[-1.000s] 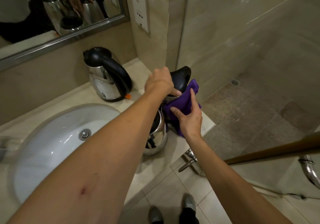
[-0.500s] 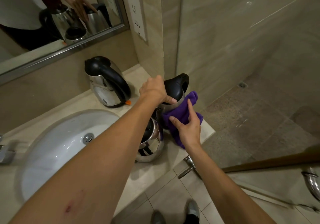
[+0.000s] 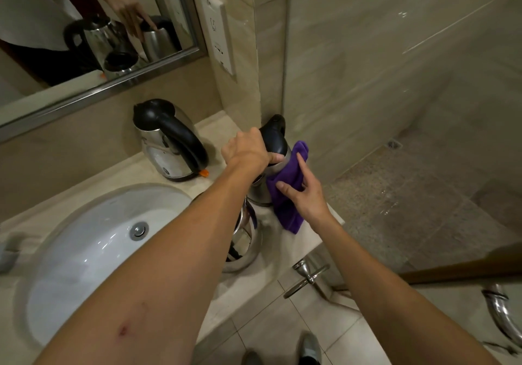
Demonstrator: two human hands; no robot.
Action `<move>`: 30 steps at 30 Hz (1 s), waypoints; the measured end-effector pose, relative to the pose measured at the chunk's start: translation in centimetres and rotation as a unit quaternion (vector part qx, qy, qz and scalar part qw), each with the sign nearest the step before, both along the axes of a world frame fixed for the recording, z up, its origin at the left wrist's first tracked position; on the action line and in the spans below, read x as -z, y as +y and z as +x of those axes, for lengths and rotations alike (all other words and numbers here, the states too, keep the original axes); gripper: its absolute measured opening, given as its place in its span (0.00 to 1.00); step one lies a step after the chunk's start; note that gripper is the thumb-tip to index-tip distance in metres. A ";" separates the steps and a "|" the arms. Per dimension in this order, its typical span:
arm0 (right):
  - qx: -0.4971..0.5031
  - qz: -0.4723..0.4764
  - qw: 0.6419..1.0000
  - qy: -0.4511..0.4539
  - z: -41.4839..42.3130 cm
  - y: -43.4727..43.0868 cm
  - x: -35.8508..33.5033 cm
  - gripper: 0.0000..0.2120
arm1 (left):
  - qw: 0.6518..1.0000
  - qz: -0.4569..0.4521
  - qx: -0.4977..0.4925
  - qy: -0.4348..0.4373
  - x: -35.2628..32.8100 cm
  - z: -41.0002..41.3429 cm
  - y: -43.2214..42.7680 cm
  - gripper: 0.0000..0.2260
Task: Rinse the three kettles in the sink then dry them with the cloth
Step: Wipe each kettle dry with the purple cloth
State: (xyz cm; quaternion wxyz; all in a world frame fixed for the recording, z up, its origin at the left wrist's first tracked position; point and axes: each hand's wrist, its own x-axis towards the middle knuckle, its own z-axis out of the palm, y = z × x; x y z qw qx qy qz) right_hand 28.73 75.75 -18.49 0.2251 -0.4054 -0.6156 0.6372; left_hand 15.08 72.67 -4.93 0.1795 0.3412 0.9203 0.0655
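Left hand (image 3: 248, 153) curls round the black handle of the upright kettle (image 3: 275, 138) at the table's (image 3: 217, 130) far right corner, while the right hand (image 3: 303, 195), fingers flat, presses the purple cloth (image 3: 285, 192) to its right side, better placed to wipe down its height.

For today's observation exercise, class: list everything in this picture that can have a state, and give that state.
Held kettle: upright, cloth against its side.
Back kettle: upright, lid shut, untouched.
Near kettle: mostly hidden by the left arm.
Purple cloth: pressed against the held kettle.
Sink: holds no kettle.
Left hand: grips the held kettle's handle.
Right hand: presses the purple cloth.
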 end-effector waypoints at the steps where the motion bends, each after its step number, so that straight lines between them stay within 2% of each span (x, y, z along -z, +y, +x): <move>1: 0.004 -0.002 1.000 -0.001 0.0 -0.1 0.2 0.50 | 1.000 -0.002 0.001 0.003 0.0 0.1 0.2 0.25; 7: 0.055 0.043 0.997 -0.013 0.0 -3.4 0.1 0.46 | 1.000 -0.015 0.015 0.021 0.5 0.8 -0.6 0.27; 11: 0.047 0.067 0.996 -0.021 0.6 -3.4 0.4 0.46 | 0.992 -0.086 0.093 -0.021 -0.7 -1.2 -0.6 0.31; 12: 0.038 0.074 0.996 -0.027 0.8 -3.2 0.4 0.46 | 0.987 -0.113 0.107 -0.039 -1.0 -2.3 -0.5 0.34; 14: 0.034 0.082 0.996 -0.031 1.0 -3.0 0.3 0.46 | 0.977 -0.142 0.142 -0.067 -0.9 -4.1 0.0 0.48; 16: 0.042 0.082 0.995 -0.027 0.9 -3.4 0.3 0.46 | 0.966 -0.113 0.207 -0.106 -0.1 -4.6 0.2 0.58; 18: 0.060 0.104 0.992 -0.028 0.7 -4.3 0.3 0.47 | 0.959 -0.071 0.240 -0.134 0.7 -4.9 0.2 0.58; 24: 0.127 0.156 0.979 -0.036 -0.8 -7.6 1.5 0.44 | 0.958 -0.036 0.274 -0.075 1.3 -5.6 0.3 0.59; 28: 0.159 0.103 0.982 0.023 -1.5 -7.5 3.1 0.44 | 0.963 -0.026 0.260 -0.071 1.5 -5.0 0.2 0.60; 30: 0.156 0.089 0.983 0.024 -1.4 -7.3 3.5 0.45 | 0.964 -0.029 0.253 -0.073 1.5 -4.9 0.3 0.59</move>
